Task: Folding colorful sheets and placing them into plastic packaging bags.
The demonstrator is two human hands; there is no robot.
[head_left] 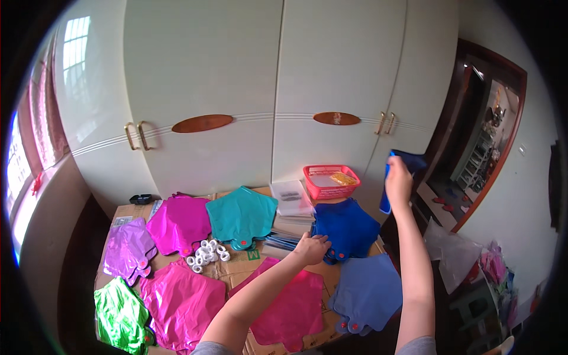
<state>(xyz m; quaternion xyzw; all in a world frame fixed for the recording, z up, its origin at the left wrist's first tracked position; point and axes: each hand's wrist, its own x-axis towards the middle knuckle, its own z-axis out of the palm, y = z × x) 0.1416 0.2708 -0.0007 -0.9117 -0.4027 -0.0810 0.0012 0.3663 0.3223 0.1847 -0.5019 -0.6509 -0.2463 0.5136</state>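
Observation:
My right hand (400, 180) is raised at the right, closed around a folded dark blue plastic bag (386, 195) with a bright blue edge. My left hand (313, 248) reaches over the table, fingers stretched out, beside a pile of flat dark blue plastic bags (349, 225). Near its fingertips lies a row of thin flat packets (283, 240), partly covered by the hand. Below my left forearm is a pink bag pile (290, 307); a paler blue pile (370, 293) lies to its right. Each pile shows narrow tabs with red dots.
Cardboard (228, 269) covers the table. More piles lie leftward: teal (242, 213), magenta (180, 222), purple (127, 248), shiny pink (183, 299) and green (121, 310). White rings (207, 254) sit among them. Clear sleeves (290, 198) and a red basket (331, 192) stand before the wardrobe (201, 71).

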